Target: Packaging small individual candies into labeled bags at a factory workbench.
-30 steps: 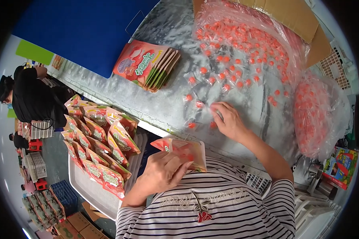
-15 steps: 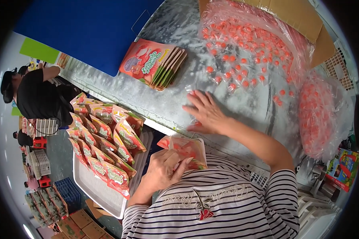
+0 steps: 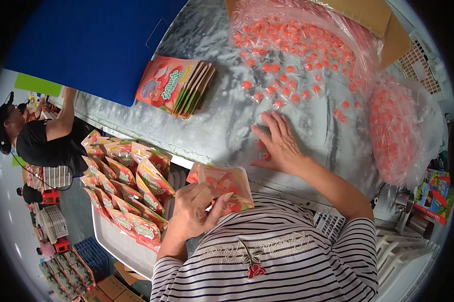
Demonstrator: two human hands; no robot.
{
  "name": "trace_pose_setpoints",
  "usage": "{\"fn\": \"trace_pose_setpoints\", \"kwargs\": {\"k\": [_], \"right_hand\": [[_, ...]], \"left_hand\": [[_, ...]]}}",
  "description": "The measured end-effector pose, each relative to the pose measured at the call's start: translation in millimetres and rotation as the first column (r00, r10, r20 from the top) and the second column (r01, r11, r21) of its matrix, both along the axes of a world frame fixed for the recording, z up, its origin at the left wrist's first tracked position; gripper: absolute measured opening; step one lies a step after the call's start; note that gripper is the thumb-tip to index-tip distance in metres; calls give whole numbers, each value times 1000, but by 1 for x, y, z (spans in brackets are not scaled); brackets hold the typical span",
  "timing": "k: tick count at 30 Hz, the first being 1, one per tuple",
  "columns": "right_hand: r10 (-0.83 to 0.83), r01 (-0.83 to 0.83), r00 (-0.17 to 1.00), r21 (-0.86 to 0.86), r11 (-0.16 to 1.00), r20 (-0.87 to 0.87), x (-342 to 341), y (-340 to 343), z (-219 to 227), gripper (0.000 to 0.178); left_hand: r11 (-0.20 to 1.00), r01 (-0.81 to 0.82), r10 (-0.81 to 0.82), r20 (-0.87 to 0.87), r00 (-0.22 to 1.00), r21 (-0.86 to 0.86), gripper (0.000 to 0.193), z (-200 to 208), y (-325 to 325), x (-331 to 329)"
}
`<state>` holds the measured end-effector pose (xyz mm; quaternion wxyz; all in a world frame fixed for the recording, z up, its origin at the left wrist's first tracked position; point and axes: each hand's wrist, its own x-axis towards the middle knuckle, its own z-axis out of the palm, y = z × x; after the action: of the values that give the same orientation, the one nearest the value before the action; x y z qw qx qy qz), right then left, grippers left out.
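My left hand point(image 3: 192, 209) grips a pink candy pouch point(image 3: 239, 182) in front of my striped shirt, at the near table edge; red pieces show inside its top. On the grey table my right hand point(image 3: 281, 143) lies with its fingers spread. Small reddish wrapped candies show by its fingertips and thumb, partly hidden. Beyond them spreads a heap of individually wrapped red candies point(image 3: 307, 50). A fanned stack of flat pouches point(image 3: 169, 83) rests farther left. Filled pouches point(image 3: 126, 181) stand in rows in a white tray point(image 3: 106, 236) to my left.
A cardboard box point(image 3: 360, 15) lined with clear plastic stands at the far right. Beside it sits a clear bag of candies point(image 3: 396, 131). A blue board point(image 3: 86, 45) covers the far left. A person in black point(image 3: 48, 138) works beyond the table's left edge.
The view has shifted, so the table appears farther left. My right hand has moved right across the table, toward the heap. The left hand keeps its hold on the pouch.
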<state>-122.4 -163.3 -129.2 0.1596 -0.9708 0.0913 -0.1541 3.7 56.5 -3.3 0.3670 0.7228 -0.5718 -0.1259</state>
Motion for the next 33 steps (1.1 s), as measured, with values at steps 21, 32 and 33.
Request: {"fn": "trace_pose_setpoints", "kwargs": {"k": [21, 32, 33], "right_hand": [[-66, 86, 991, 184, 979, -114, -43, -17, -8, 91], [-67, 58, 994, 107, 992, 83, -45, -6, -27, 40], [-141, 133, 982, 69, 989, 123, -52, -5, -30, 36]], "left_hand": [[994, 22, -29, -62, 998, -106, 11, 4, -38, 4], [996, 32, -35, -36, 999, -87, 9, 14, -44, 4], [995, 33, -36, -37, 999, -90, 9, 19, -48, 4]]}}
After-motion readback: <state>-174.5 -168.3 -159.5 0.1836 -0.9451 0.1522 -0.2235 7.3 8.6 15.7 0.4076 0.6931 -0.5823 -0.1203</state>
